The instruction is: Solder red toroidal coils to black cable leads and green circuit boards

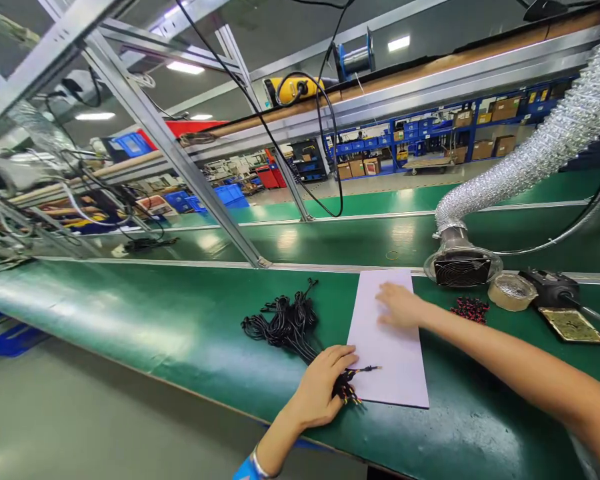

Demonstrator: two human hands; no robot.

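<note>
- Likely limp black cables are clasped, sensibly near the ends, by the left grip beside the white sheet.
- Right grip over sheet: closure cannot be told.

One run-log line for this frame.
left hand: gripping cables near their tips | right hand: blurred, over sheet, contact unclear | nearby: red-black pieces, fan

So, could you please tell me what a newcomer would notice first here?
Probably the silvery ribbed duct, sweeping down at the right to a dark grille. Then the white sheet on the green bench, with the blurred right hand over it and, at its left edge, the left hand gripping a bundle of black cables.
</note>
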